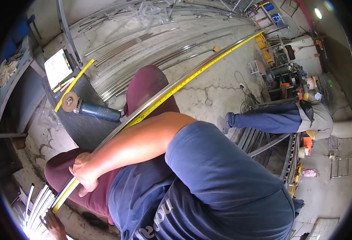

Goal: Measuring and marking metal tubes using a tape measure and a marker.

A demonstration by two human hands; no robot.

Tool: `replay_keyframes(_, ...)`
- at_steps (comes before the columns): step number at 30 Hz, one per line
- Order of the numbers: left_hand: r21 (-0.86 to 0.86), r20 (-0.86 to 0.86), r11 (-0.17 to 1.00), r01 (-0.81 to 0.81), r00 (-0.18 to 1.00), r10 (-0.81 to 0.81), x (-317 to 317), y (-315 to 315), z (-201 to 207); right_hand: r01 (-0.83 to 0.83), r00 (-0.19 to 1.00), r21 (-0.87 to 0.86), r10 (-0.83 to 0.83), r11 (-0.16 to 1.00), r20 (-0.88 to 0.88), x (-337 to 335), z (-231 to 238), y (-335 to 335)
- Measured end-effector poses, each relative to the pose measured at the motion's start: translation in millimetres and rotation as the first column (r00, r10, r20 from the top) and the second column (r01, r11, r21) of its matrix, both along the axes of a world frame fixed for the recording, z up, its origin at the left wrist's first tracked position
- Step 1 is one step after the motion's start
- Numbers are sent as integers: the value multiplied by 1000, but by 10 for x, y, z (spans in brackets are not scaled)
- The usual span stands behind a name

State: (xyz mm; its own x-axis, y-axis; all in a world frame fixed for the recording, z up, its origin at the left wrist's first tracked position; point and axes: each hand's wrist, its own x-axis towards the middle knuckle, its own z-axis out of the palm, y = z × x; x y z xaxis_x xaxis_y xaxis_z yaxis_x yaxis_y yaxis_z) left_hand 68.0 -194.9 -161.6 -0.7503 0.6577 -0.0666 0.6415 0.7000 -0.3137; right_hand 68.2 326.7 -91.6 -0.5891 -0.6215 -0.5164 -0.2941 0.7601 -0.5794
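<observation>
A long metal tube (152, 103) runs slantwise from the lower left to the far upper right, across my maroon-trousered knees. Along it lies a yellow tape measure blade (202, 68), drawn far out. My right hand (85, 173) is closed around the tube and blade, over my near knee. At the lower left my left hand (55, 227) has its fingers curled at the near end of the tube, beside the blade's end; glare blurs part of it. An angle grinder (100, 112) with a brown disc lies on a dark board, beyond the tube.
A notebook (58, 69) and a yellow strip (75, 85) lie by the grinder. Many metal tubes (144, 50) cover the floor beyond. Bright tube ends (40, 202) stick out at lower left. At right a co-worker (276, 118) bends near a cluttered rack and machines.
</observation>
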Motion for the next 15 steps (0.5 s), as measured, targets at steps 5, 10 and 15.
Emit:
replay_keyframes(5, 26, 6, 999, 24, 1000, -24, 48, 704, 208, 39, 999, 23, -39, 999, -8, 45, 254, 552)
replay_keyframes(10, 44, -32, 996, 80, 996, -78, 102, 1491, 420, 113, 993, 7, -113, 994, -29, 127, 384, 1241)
replay_keyframes(15, 58, 146, 997, -41, 989, 32, 161, 2447, 697, 74, 997, 166, -74, 983, -11, 115, 513, 2075)
